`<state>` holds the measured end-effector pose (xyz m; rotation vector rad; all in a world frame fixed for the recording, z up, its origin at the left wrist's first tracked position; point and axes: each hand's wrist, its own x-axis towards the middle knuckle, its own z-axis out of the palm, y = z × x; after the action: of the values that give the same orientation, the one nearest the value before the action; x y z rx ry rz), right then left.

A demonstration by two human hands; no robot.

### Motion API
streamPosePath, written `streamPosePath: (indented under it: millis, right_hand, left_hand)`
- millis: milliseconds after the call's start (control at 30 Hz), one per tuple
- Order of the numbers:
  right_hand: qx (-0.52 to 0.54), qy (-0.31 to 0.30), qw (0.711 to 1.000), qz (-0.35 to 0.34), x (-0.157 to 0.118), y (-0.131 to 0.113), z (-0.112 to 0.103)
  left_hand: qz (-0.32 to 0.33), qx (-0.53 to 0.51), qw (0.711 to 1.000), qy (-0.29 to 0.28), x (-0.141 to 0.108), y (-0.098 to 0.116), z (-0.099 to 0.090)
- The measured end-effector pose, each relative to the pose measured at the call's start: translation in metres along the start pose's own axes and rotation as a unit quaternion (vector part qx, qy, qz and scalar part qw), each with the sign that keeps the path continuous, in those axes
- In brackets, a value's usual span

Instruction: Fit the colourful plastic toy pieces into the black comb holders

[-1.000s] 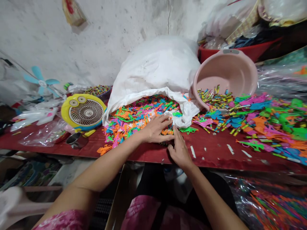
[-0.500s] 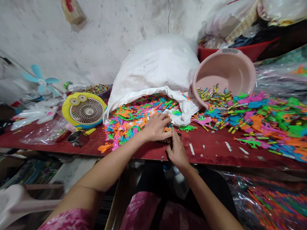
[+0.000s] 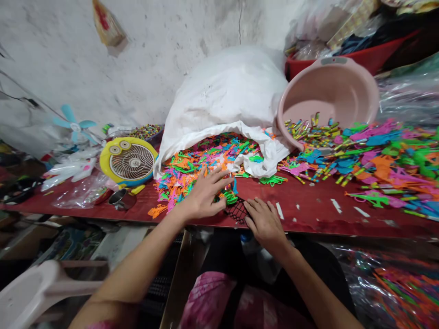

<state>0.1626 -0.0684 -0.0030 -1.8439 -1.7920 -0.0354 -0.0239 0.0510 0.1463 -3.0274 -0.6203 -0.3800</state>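
My left hand (image 3: 208, 194) is spread at the front edge of a heap of small coloured plastic pieces (image 3: 181, 173), which spills from a white sack (image 3: 226, 91). Green and blue pieces (image 3: 231, 197) lie by its fingertips and thumb. A black openwork rack (image 3: 237, 212) sits on the red table (image 3: 308, 205) between my hands. My right hand (image 3: 265, 221) rests at the rack's right side, fingers extended and touching its edge.
A yellow fan (image 3: 132, 162) and a metal cup (image 3: 121, 199) stand left of the heap. Rightward, a tilted pink basin (image 3: 331, 96) holds small striped tubes (image 3: 317, 132), beside a pile of coloured plastic pieces (image 3: 387, 164). A pale plastic stool (image 3: 51, 290) is at lower left.
My left hand has drawn back to the left, away from the rack, which now shows more. My right hand has shifted right and its fingers have straightened. The view has turned slightly.
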Motion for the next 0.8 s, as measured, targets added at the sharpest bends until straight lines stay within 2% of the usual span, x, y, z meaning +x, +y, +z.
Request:
streamPosePath:
  millis: [67, 100, 167, 200, 233, 300, 400, 633, 800]
  right_hand:
    - [-0.018, 0.005, 1.0, -0.002, -0.003, -0.008, 0.001]
    - [-0.025, 0.009, 1.0, -0.004, -0.004, -0.011, 0.002]
    - [-0.036, 0.023, 0.999, -0.011, -0.006, -0.016, 0.002]
    - [-0.039, 0.031, 0.999, -0.015, -0.008, -0.018, 0.002]
    - [-0.042, 0.036, 0.998, -0.021, -0.009, -0.02, 0.002]
    - [-0.046, 0.043, 0.997, -0.036, -0.012, -0.023, 0.002]
    - [-0.052, 0.049, 0.996, -0.053, -0.016, -0.028, 0.004]
    - [-0.05, 0.052, 0.995, -0.071, -0.016, -0.035, 0.009]
    - [-0.041, 0.067, 0.994, -0.078, -0.016, -0.04, 0.013]
  left_hand:
    - [-0.072, 0.016, 0.993, 0.092, -0.023, 0.013, 0.017]
    - [-0.114, 0.02, 0.981, 0.158, -0.035, 0.019, 0.029]
    - [-0.209, 0.013, 0.93, 0.303, -0.056, 0.031, 0.058]
    - [-0.242, 0.002, 0.91, 0.336, -0.065, 0.035, 0.073]
    - [-0.26, -0.012, 0.901, 0.347, -0.071, 0.038, 0.087]
    - [-0.263, -0.044, 0.903, 0.336, -0.078, 0.04, 0.109]
    - [-0.265, -0.078, 0.906, 0.321, -0.077, 0.037, 0.127]
    - [-0.29, -0.1, 0.89, 0.338, -0.075, 0.033, 0.14]
    - [-0.309, -0.105, 0.89, 0.319, -0.072, 0.034, 0.145]
